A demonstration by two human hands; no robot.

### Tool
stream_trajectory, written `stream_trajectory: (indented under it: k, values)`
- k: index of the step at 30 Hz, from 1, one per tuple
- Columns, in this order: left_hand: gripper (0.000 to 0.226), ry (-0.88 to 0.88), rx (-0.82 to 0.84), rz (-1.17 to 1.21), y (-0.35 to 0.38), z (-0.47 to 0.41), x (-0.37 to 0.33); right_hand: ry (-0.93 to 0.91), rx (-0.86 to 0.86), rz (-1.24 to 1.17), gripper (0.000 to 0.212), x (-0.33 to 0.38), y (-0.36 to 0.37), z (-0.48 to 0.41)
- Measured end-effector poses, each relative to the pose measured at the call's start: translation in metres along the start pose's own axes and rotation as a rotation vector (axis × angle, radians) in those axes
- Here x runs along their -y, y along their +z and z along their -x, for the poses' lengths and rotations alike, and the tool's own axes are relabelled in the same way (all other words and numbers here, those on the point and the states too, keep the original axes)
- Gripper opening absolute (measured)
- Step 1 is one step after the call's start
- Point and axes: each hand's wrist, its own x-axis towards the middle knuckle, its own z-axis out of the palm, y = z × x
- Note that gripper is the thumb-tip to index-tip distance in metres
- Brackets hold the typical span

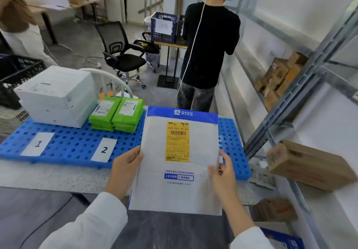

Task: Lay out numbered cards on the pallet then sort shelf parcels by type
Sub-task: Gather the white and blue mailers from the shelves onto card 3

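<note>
I hold a white mailer envelope point(180, 190) with a blue top band and a yellow label upright over the right part of the blue perforated pallet point(73, 144). My left hand point(126, 167) grips its left edge and my right hand point(222, 173) grips its right edge. Card 1 point(37, 144) and card 2 point(104, 149) lie flat near the pallet's front edge. Behind card 1 stands a stack of white boxes point(56, 95). Behind card 2 sit two stacks of green parcels point(118, 114). The envelope hides the pallet's right part.
A metal shelf rack point(302, 85) runs along the right, holding brown cartons point(310, 165) and smaller boxes point(279, 78). A person in black point(209, 45) stands beyond the pallet. A black office chair point(124, 54) and a blue crate point(163, 27) stand further back.
</note>
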Motion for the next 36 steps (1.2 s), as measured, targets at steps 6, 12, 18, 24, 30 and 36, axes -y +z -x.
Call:
stream_trajectory:
  k: [6, 12, 18, 24, 30, 36]
  values:
    - [0.026, 0.008, -0.039, -0.043, 0.011, -0.01, 0.0, 0.015, 0.041, 0.024, 0.05, -0.013, 0.008, -0.025]
    - [0.029, -0.027, -0.022, -0.041, 0.022, -0.045, 0.006, 0.064, 0.075, 0.055, 0.051, -0.022, 0.02, -0.061]
    - [0.032, -0.05, 0.012, -0.041, 0.028, -0.108, 0.01, 0.109, 0.08, 0.077, 0.053, -0.009, 0.043, -0.117]
    - [0.033, -0.048, 0.07, -0.044, 0.025, -0.191, 0.011, 0.149, 0.051, 0.084, 0.054, 0.011, 0.079, -0.179]
    - [0.029, -0.056, 0.097, -0.066, 0.029, -0.257, 0.023, 0.158, 0.043, 0.113, 0.052, 0.016, 0.111, -0.236]
    - [0.011, -0.064, 0.138, -0.219, 0.04, -0.306, 0.053, 0.216, 0.095, 0.16, 0.051, 0.008, 0.129, -0.28]
